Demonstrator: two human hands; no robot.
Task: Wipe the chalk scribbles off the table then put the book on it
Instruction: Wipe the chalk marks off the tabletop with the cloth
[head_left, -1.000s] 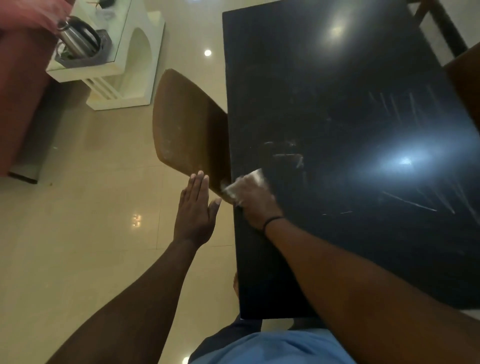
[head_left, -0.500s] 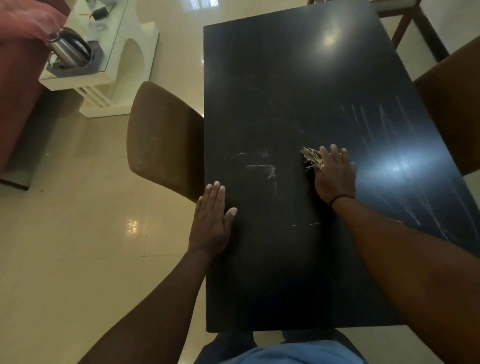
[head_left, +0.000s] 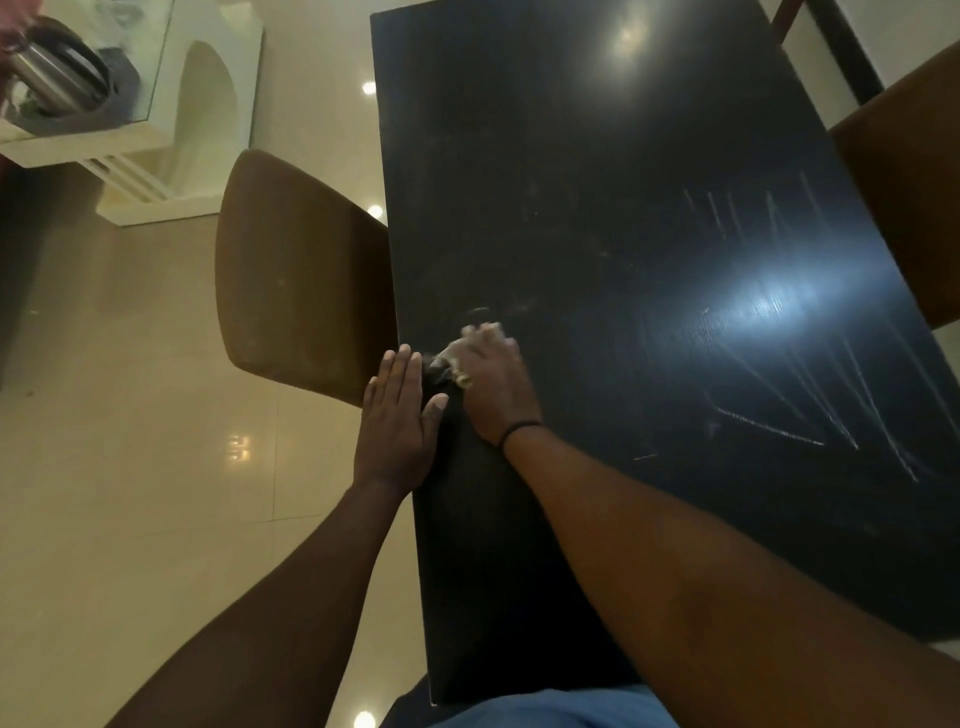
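Note:
The black table (head_left: 597, 171) fills the middle and right of the head view. White chalk scribbles (head_left: 810, 410) remain on its right side, with fainter strokes (head_left: 748, 213) further back. My right hand (head_left: 493, 384) presses a pale crumpled cloth (head_left: 457, 358) flat on the table near its left edge. My left hand (head_left: 397, 421) lies flat with fingers together on the table's left edge, just beside the right hand, holding nothing. No book is in view.
A brown chair (head_left: 296, 275) stands against the table's left side, another brown chair (head_left: 904, 182) at the right. A white side table (head_left: 171, 130) with a steel kettle (head_left: 57, 67) sits at the far left on the glossy tiled floor.
My right hand has swept the cloth from the table's middle back to the left edge, over the faint smudges there. My left hand stayed on the edge.

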